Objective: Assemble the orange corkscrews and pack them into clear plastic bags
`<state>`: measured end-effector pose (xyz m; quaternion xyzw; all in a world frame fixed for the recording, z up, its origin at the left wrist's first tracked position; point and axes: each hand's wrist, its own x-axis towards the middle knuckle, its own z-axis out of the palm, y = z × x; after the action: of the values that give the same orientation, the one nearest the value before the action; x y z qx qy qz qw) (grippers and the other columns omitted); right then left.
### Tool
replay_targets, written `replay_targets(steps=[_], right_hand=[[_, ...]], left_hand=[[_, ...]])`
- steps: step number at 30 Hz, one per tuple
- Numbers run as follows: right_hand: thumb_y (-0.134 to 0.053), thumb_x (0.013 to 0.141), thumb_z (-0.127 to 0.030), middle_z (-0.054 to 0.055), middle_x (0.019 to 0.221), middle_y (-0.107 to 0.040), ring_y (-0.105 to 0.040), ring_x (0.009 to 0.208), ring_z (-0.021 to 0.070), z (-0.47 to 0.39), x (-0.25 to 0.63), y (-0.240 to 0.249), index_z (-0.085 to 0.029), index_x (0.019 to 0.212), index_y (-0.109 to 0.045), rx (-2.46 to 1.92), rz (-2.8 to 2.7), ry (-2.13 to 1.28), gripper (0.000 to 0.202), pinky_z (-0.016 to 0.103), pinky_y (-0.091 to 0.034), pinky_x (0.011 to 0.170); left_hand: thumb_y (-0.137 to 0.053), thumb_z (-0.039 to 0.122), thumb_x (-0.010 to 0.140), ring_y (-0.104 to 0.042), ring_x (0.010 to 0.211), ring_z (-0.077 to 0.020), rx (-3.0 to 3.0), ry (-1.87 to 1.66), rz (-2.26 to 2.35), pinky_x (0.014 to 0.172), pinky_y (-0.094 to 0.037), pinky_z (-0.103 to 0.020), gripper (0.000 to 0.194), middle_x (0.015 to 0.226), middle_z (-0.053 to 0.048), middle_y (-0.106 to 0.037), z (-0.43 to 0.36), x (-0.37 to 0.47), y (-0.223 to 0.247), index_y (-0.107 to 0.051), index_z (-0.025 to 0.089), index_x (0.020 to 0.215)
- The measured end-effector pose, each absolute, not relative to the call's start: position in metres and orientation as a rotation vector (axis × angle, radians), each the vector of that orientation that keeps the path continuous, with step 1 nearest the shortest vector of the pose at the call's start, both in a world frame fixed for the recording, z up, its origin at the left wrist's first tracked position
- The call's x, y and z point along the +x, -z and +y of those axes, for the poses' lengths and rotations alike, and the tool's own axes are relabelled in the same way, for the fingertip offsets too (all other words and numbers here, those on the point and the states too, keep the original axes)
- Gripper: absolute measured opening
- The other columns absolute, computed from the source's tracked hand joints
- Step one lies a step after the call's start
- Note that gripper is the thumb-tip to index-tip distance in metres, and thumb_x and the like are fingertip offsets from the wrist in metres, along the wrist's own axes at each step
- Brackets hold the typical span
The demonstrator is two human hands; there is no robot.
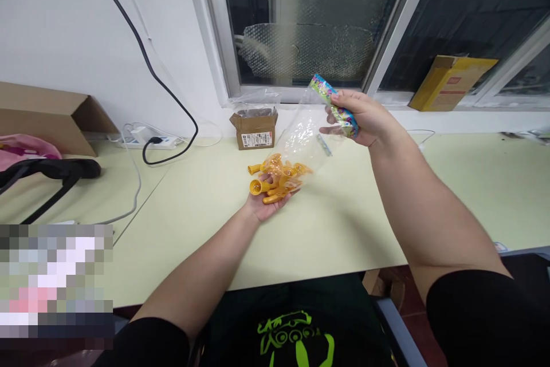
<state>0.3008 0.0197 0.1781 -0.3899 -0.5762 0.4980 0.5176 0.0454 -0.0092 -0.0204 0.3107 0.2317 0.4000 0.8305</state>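
My left hand [267, 210] is palm up, cupped under several orange-yellow plastic pieces [283, 175]. Some of the pieces are hollow tubes with round open ends, and one of these openings faces me. A clear plastic bag [298, 132] hangs down over the pieces; which of them lie inside it I cannot fully make out. Higher up and to the right, my right hand [358, 118] pinches the bag's colourful blue and green header strip [329, 95] between thumb and fingers. Parts of my left fingers are hidden behind the yellow pieces.
A small cardboard box [256, 129] with a white label stands by the wall. To the left are a power strip [161, 142], a black cable [144, 52], a larger carton [51, 115] and a black strap-like object [47, 172]. A yellow box [451, 83] leans on the windowsill.
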Motion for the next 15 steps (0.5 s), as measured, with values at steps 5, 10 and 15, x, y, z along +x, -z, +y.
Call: replay_targets(steps=[5,10,15], right_hand=[[-0.083,0.083,-0.037,-0.002,0.080,-0.064,-0.063,0.071,0.0139,0.025,0.335,-0.177,-0.023,0.093,-0.061,-0.780,-1.303,-1.244,0.028,0.043,-0.061,0.084],[-0.068,0.093,-0.022,-0.001,0.079,-0.068,-0.064,0.071,0.0128,0.034,0.373,-0.167,-0.021,0.096,-0.064,-0.713,-1.145,-1.278,0.005,0.041,-0.058,0.086],[-0.069,0.093,-0.025,0.000,0.083,-0.074,-0.071,0.074,0.0163,0.045,0.404,-0.132,-0.024,0.096,-0.062,-0.874,-0.895,-1.206,0.008,0.036,-0.061,0.074]], left_hand=[[-0.074,0.049,0.080,-0.070,0.117,-0.0288,0.584,-0.872,0.455,0.081,-0.064,-0.033,0.059,0.134,-0.012,-0.068,-0.010,0.043,0.019,-0.059,0.021,0.130],[-0.082,0.031,0.075,-0.075,0.095,-0.0198,0.553,-0.971,0.558,0.071,-0.064,-0.024,0.041,0.108,-0.005,-0.074,-0.008,0.044,0.014,-0.064,0.021,0.111],[-0.085,0.029,0.073,-0.076,0.085,-0.0223,0.756,-1.015,0.794,0.062,-0.061,-0.026,0.044,0.105,-0.008,-0.077,-0.007,0.047,0.011,-0.068,0.020,0.112]])
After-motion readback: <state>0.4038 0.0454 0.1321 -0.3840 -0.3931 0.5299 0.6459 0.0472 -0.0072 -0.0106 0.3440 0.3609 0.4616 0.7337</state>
